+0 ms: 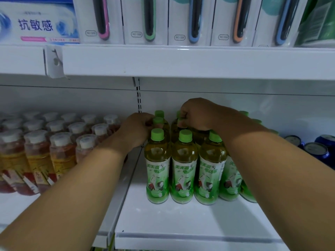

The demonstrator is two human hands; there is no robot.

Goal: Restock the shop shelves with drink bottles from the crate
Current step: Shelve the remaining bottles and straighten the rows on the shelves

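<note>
Green-capped tea bottles with green-and-white labels stand in rows on the white shelf. My left hand reaches in from the left, its fingers curled round the cap of a second-row bottle. Further right, my right hand grips the top of another second-row bottle with fingers curled over it. Both held bottles stand upright behind the front row of three. The crate is out of view.
To the left stand several white-capped bottles of reddish drink. Blue cans sit at the right. The upper shelf hangs low overhead, carrying toothbrush packs and a toothpaste box. Bare shelf lies before the green bottles.
</note>
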